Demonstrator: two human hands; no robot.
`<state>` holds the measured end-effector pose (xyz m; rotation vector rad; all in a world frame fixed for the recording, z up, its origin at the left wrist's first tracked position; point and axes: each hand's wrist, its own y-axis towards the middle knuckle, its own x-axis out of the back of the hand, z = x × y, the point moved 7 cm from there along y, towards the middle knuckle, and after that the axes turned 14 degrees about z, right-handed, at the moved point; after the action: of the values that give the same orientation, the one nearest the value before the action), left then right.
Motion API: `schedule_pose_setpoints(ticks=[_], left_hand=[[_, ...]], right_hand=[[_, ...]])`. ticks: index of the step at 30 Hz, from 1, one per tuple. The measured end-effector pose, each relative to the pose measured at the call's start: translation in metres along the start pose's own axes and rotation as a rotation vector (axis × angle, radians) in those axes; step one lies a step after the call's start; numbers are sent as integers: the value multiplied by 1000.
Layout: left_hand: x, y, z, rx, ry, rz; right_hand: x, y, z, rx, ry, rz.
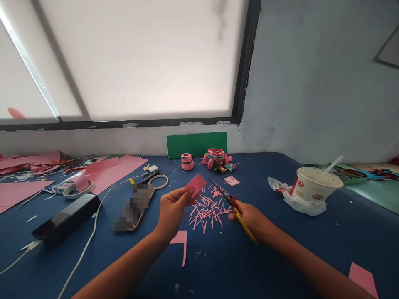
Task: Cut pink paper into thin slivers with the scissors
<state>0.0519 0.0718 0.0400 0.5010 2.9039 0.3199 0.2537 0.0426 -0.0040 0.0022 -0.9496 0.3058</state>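
Note:
Between the thumb and fingers of my left hand (174, 205) is a small piece of pink paper (195, 185), held up and tilted. My right hand (251, 218) is wrapped round a pair of scissors (241, 222) with yellow and red handles. The dark blades point up and left, just right of the pink paper and apart from it. Below both hands lies a loose heap of thin pink paper strips (207, 214) on the blue table (249, 270). An L-shaped pink offcut (183, 245) rests near my left wrist, partly hidden by it.
Behind stand two small pink paper rings (187, 162), a larger decorated paper ring stack (216, 159) and a green board (198, 144). A phone (137, 207), black power bank (70, 216), cable and tape rolls (158, 181) lie left. At right is a cup with a straw (316, 187).

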Motion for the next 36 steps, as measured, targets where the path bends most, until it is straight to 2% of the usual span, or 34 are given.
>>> schedule_pose_setpoints(ticks=[4,9,14,18,22,28,32,36], left_hand=[[-2,-2,-2,-14,12,10],[-13,-5,-3,8,67,132],[-4,-2,-4,16,20,42],[1,-1,-4,9,9,3],[1,-1,-5,-21,20,-4],[-13,-4,-4,5,88,128],[-10,-4,-4,13,73,88],[-2,-1,-2,12,48,27]], right_hand=[[-7,1,3,1,-39,36],[-7,0,9,35,-6,10],[1,-1,5,45,53,-36],[1,0,0,8,18,-10],[-6,0,3,-20,-36,33],[-7,-4,13,-14,-1,33],[-2,-3,9,20,70,13],[-2,-1,4,13,20,32]])
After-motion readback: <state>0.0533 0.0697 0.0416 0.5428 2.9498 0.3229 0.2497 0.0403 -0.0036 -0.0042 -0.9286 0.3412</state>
